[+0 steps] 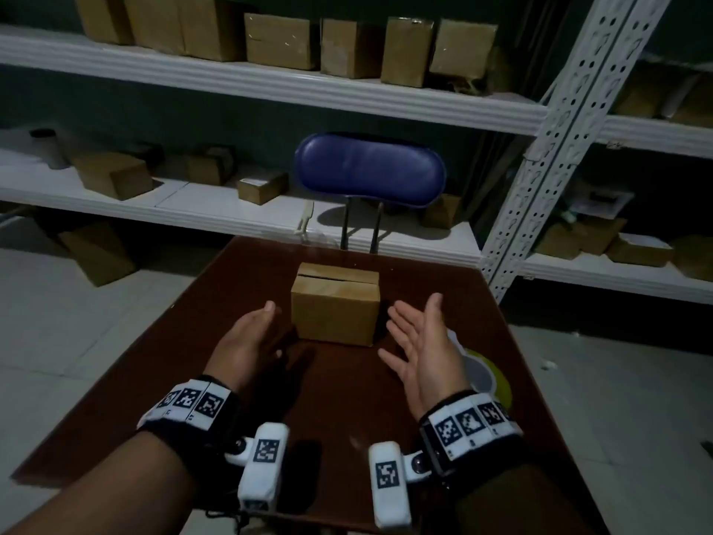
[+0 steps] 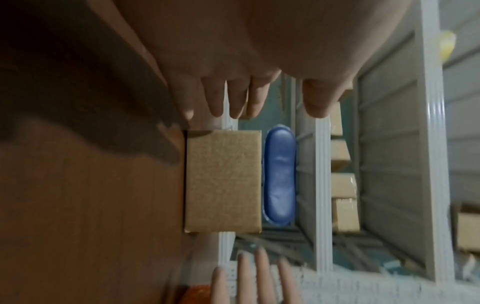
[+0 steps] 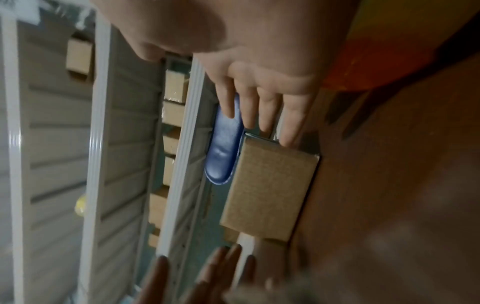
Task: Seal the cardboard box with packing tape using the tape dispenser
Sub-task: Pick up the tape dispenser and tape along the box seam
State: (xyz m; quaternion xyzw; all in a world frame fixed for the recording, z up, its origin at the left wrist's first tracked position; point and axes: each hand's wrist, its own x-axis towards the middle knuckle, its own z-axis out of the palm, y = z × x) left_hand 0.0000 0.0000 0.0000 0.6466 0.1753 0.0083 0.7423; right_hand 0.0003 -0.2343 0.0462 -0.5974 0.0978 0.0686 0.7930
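Cardboard box (image 1: 335, 308) is standing on the brown table (image 1: 216, 303), its 2 top flaps unsealed. Left hand (image 1: 247, 337) and right hand (image 1: 422, 343) are flanking it, fingers straight and spread, near but not touching, holding nothing.

Box (image 1: 335, 305) on table (image 1: 216, 303); chair (image 1: 369, 172) behind; hands flanking box.

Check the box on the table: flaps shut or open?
Shut but untaped. The cardboard box stands upright, its top flaps folded down with a dark seam showing between them and no tape visible. Neither hand touches it.
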